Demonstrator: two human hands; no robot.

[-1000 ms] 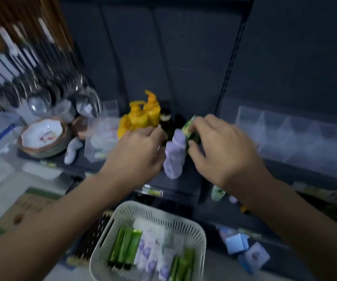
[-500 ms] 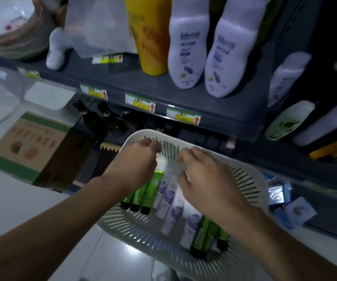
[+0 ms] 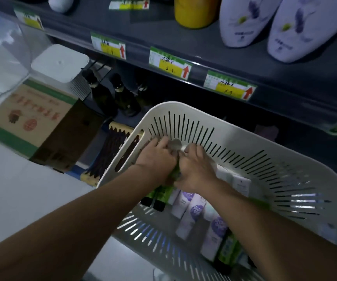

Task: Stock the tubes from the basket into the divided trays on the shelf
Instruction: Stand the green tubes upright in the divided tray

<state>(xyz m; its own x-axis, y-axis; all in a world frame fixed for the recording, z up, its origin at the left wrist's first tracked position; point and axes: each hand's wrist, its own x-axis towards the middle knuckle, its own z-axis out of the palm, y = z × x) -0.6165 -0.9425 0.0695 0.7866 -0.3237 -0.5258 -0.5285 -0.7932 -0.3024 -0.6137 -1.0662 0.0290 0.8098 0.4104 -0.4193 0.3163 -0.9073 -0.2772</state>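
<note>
Both hands, left (image 3: 157, 157) and right (image 3: 194, 166), bunch tubes (image 3: 194, 209) inside the basket (image 3: 281, 163); many unstocked, trays unseen.

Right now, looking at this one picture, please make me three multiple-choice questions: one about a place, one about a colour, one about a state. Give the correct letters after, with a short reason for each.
1. Where are both hands?
A. Inside the white basket
B. On the upper shelf
C. On the cardboard box

2. What colours are the tubes in the basket?
A. Red and black
B. Green, and white with purple
C. All yellow

3. In what state are the hands?
A. Spread flat and empty
B. Closed together around tubes
C. Hanging at the sides

Answers:
1 A: the left hand and right hand sit within the wall of the basket.
2 B: green tubes lie beside white and purple tubes.
3 B: the fingers of both hands curl around tubes, green showing between the palms.
</note>
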